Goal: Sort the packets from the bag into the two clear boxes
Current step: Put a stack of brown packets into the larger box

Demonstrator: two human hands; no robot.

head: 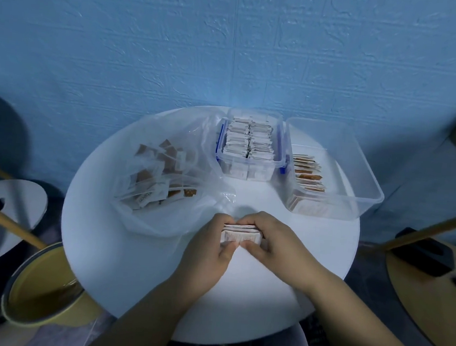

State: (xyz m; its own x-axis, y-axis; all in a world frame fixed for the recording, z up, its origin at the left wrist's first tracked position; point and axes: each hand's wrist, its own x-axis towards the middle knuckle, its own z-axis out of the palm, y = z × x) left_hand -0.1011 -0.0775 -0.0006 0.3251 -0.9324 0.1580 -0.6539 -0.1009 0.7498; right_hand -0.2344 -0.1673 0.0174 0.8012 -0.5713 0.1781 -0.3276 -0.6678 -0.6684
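The left hand (210, 243) and right hand (269, 237) pinch a small stack of packets (241, 235) between curled fingers over the desk (132, 261); an uneven squeeze could buckle it and scatter packets.

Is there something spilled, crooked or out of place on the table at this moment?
Nothing is spilled. One thing stands out: the larger clear box sits at the right edge of the table, its right corner seemingly past the rim. The packets in the bag are jumbled but contained.
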